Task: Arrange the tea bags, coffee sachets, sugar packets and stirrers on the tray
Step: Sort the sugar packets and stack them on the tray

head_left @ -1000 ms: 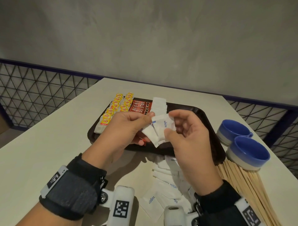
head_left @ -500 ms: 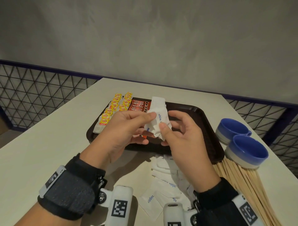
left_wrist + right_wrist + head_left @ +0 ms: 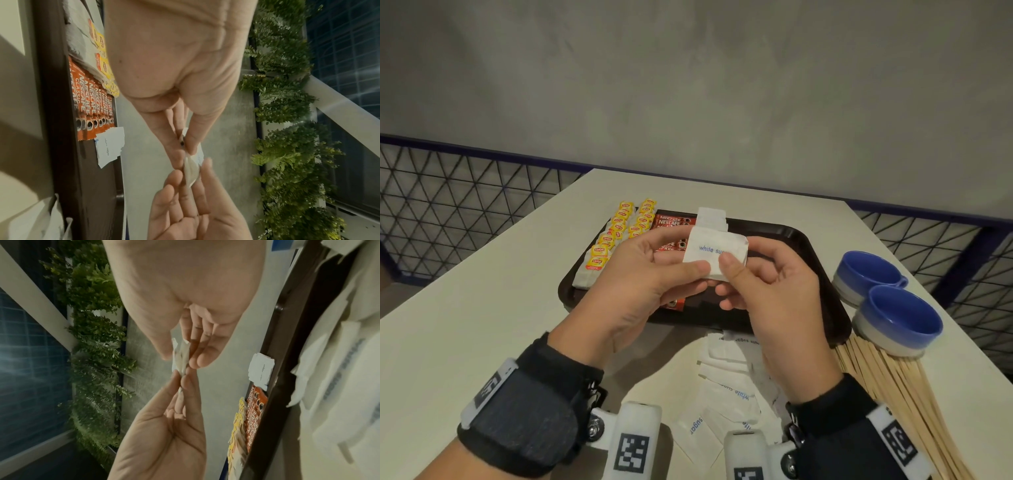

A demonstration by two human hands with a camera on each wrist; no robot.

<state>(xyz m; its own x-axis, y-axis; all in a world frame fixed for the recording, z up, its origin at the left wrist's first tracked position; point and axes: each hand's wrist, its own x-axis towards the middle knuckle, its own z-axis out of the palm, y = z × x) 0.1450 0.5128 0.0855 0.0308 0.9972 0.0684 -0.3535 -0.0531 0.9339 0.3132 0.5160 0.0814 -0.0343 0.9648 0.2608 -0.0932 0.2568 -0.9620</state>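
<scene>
A: Where are the sugar packets (image 3: 714, 251) now?

B: In the air over the dark tray (image 3: 822, 270), pinched between both hands. They are white, and the front one reads "white sugar" in blue. A second ago they were fanned and tilted; now they are squared into one flat bundle with the print facing the head camera, and they sit a little higher and farther over the tray.

A: How do the fingers lie?

B: The left hand (image 3: 650, 277) clamps the lower left corner, thumb on the front, fingers behind. The right hand (image 3: 767, 284) pinches the lower edge just beside it, thumb in front, fingers curled behind. In the left wrist view the left fingertips (image 3: 190, 146) close on the thin paper edge with the right hand's fingers just below.

A: What is on the tray?

B: Two rows of yellow-tagged tea bags (image 3: 619, 233) at the left, red coffee sachets (image 3: 671, 222) beside them, then a short white stack of sugar (image 3: 710, 216) at the far edge. These lie as they did before.

A: And off the tray?

B: Loose sugar sachets (image 3: 726, 394) lie on the white table (image 3: 465, 325) below the hands, wooden stirrers (image 3: 900, 394) fan out at the right, and two blue cups (image 3: 890, 301) stand touching each other beside the tray.
</scene>
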